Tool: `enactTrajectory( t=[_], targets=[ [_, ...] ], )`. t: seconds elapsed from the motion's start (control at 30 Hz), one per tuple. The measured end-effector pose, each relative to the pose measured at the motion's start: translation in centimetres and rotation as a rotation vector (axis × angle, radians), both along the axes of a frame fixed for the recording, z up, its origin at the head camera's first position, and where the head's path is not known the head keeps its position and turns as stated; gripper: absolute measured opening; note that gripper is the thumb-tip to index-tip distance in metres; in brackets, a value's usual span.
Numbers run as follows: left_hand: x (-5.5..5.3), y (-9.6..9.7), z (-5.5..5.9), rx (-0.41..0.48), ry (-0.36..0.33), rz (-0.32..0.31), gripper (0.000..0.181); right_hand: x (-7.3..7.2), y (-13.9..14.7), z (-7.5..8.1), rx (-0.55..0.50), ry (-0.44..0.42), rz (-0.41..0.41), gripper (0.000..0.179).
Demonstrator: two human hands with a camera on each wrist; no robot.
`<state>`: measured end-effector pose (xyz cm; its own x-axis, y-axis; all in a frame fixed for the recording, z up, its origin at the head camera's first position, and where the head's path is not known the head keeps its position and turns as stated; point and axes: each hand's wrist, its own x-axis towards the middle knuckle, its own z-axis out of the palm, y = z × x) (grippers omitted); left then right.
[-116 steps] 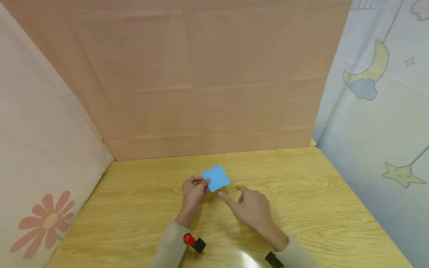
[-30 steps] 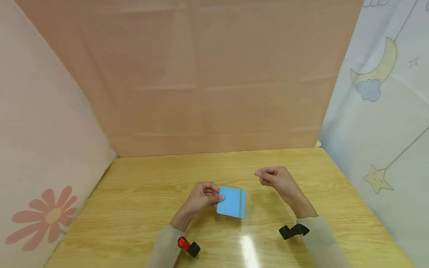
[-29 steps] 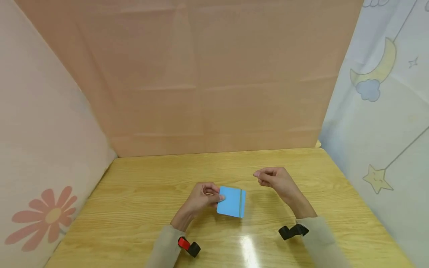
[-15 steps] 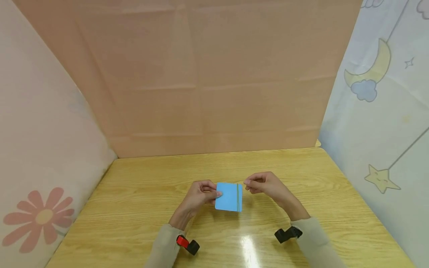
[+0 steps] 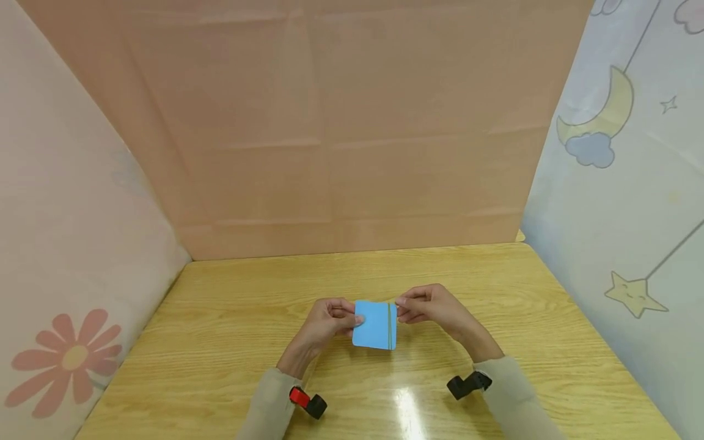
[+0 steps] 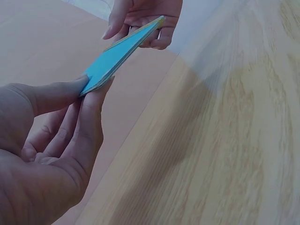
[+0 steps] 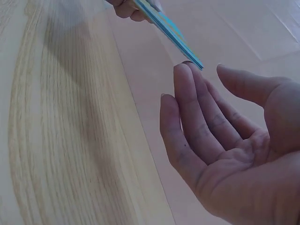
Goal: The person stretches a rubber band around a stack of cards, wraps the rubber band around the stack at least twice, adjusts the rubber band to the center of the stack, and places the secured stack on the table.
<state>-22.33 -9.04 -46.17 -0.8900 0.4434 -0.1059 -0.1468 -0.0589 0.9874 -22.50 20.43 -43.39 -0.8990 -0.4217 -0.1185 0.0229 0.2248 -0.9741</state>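
Note:
A small square blue notebook (image 5: 370, 327) with rounded corners is held up over the table, with a thin yellow-green elastic band (image 5: 389, 327) along its right side. My left hand (image 5: 324, 322) pinches its left edge, thumb on the front cover and fingers behind, as the left wrist view (image 6: 56, 126) shows. At the upper right corner is my right hand (image 5: 431, 308). In the right wrist view its fingertips (image 7: 183, 70) are right at the notebook's edge, while the thumb (image 7: 243, 84) stands apart from them. Seen edge-on there, the notebook (image 7: 173, 40) is thin and layered.
The wooden table (image 5: 247, 324) lies beneath both hands. A plain tan cloth (image 5: 330, 134) hangs at the back. Patterned cloths stand on both sides, with a flower (image 5: 71, 360) at left and a moon (image 5: 610, 110) at right. Each wrist wears a black strap-on camera.
My right hand has come left and slightly down to the notebook's upper right corner. Over several seconds the notebook has turned in my left hand, and the band now shows across its cover.

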Motion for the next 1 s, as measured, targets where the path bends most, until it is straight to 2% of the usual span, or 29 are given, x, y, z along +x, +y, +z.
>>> enactTrajectory(
  t=[0.13,0.33,0.57,0.77,1.0],
  targets=[
    [0.0,0.0,-0.1,-0.009,-0.022,0.022,0.010,-0.2,-0.1,0.2,0.017,0.005,0.018,0.038],
    [-0.2,0.0,-0.3,-0.027,-0.045,0.062,0.012,-0.9,-0.2,0.7,0.088,0.044,0.093,0.034],
    [-0.2,0.2,-0.4,-0.060,-0.061,0.100,0.015,-2.0,0.0,1.7,0.151,0.046,0.173,0.025],
    [-0.1,0.5,-0.5,-0.072,-0.074,0.103,0.015,-2.8,0.1,2.5,0.209,0.067,0.231,0.021],
    [-0.1,0.6,-0.6,-0.092,-0.082,0.101,0.017,-3.2,-0.1,2.5,0.228,0.038,0.240,0.017]
  ],
)
